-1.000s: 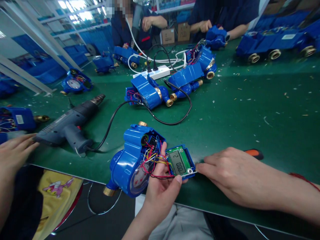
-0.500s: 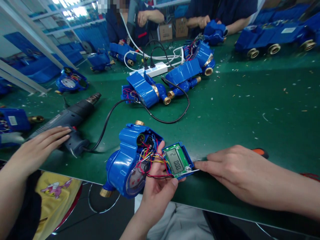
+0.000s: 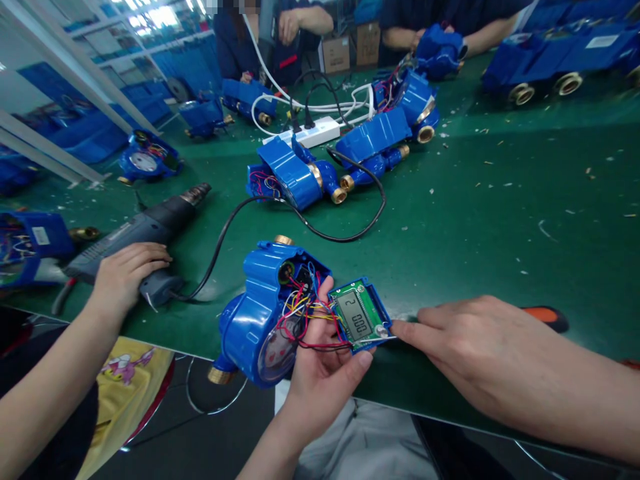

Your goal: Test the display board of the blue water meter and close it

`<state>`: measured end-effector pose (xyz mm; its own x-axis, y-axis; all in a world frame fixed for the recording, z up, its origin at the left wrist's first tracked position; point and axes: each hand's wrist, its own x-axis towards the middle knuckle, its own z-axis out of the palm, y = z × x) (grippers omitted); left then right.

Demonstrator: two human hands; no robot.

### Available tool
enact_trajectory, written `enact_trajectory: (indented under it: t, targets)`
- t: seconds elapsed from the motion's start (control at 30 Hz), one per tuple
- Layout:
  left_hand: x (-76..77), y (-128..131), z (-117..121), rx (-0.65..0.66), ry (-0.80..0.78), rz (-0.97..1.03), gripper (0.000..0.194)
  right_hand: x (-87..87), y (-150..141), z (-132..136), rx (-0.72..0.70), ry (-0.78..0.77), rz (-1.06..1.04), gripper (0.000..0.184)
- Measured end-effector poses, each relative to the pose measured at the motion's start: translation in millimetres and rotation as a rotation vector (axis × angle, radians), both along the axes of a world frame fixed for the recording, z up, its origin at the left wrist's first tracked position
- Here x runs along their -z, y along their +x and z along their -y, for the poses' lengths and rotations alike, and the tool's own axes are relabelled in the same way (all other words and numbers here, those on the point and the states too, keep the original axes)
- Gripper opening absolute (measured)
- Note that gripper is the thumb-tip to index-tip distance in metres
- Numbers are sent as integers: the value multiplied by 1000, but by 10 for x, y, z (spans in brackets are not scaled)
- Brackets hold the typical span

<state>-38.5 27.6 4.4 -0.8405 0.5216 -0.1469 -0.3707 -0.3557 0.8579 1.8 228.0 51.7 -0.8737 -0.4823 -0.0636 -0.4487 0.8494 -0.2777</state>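
An opened blue water meter (image 3: 255, 313) lies at the near edge of the green table (image 3: 475, 220), with coloured wires spilling out to a green circuit board (image 3: 357, 317) that carries an LCD in a blue frame. My left hand (image 3: 325, 373) holds this board from below, thumb on the wires. My right hand (image 3: 480, 353) grips a screwdriver with an orange handle (image 3: 547, 317). Its thin tip rests at the board's lower right corner.
At the left, a co-worker's hand (image 3: 127, 270) grasps the handle of a grey heat gun (image 3: 150, 227), whose black cable loops across the table. More blue meters (image 3: 293, 173) and a white power strip (image 3: 320, 130) lie beyond. Other people work at the far side.
The co-worker's hand has reached right and closed on the heat gun's handle. My two hands stay at the circuit board, almost unmoved.
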Motion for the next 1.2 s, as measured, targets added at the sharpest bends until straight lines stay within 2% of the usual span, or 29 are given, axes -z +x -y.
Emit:
enact_trajectory:
  t: [0.3, 0.87, 1.2]
  targets:
    - [18, 8, 0, 8, 24, 11, 86, 19, -68, -35, -1, 19, 167, 22]
    - [25, 6, -6, -20, -24, -17, 85, 143, -38, -48, -46, -25, 79, 16]
    - [57, 6, 5, -32, -24, -31, 90, 135, -27, -68, -22, -74, 75, 19]
